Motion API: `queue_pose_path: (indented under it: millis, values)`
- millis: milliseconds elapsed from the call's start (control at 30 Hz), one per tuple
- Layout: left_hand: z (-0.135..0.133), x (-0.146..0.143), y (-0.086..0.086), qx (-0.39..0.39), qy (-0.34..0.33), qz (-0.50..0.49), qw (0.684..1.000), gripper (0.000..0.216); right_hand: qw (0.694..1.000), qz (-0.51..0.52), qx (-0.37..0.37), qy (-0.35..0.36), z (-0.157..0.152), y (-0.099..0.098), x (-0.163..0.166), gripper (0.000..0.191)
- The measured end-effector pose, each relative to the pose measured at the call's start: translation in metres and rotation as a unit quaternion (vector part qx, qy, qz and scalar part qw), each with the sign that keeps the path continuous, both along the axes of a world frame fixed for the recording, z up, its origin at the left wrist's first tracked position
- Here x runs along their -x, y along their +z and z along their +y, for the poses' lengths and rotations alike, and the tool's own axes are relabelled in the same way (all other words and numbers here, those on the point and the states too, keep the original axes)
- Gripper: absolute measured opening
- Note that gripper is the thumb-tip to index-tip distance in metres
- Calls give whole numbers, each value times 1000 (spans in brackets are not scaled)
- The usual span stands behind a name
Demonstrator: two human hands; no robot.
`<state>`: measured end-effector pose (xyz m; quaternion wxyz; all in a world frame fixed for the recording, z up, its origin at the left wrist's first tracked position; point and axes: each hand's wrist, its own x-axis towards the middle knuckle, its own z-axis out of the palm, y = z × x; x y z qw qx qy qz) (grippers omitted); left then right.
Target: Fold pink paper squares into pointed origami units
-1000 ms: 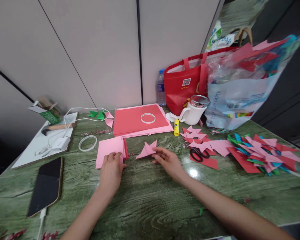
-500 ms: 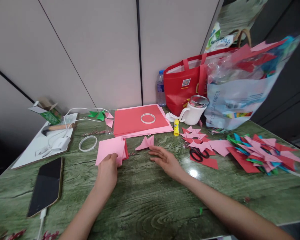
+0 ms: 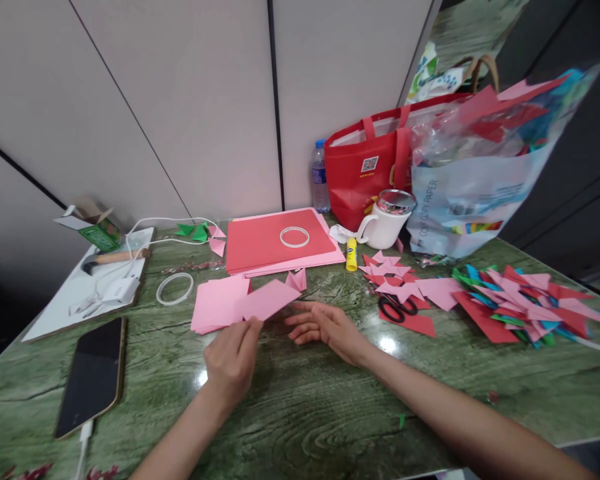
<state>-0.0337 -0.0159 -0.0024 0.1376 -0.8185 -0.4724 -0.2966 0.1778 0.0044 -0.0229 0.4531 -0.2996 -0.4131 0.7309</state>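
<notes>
My left hand (image 3: 233, 357) pinches a pink square sheet (image 3: 267, 299) by its near corner and holds it just above the green table (image 3: 300, 407). To its left lies the stack of pink squares (image 3: 217, 303) it came from. My right hand (image 3: 325, 325) rests open on the table, fingers pointing left, a little below the sheet's right edge. A folded pink paper piece (image 3: 297, 279) lies behind the lifted sheet, partly hidden by it.
A phone (image 3: 93, 373) on a cable lies near left. A tape ring (image 3: 175, 288), red and pink sheets (image 3: 275, 243) with another ring, a glue stick (image 3: 351, 255), scissors (image 3: 397, 307), a white mug (image 3: 387, 220), a red bag (image 3: 367, 167) and piles of folded papers (image 3: 520, 303) surround the work spot.
My left hand took one pink sheet off the stack and drew it right and toward me. My right hand let go of the folded piece and slid back, open.
</notes>
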Motion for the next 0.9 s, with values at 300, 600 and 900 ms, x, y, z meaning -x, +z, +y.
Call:
queue_pose_path:
  millis: [300,600,900]
  values:
    - [-8,-17,-1,149,-236,-61,958,17,993,-69,-29,-94,3,-10,-3,35]
    - [8,-26,0,339,-11,-512,789,58,993,-75,-43,-75,-1,-7,-4,49]
    - [5,-32,-3,488,-27,-630,604,38,995,-54,-72,-30,-7,-3,-3,67]
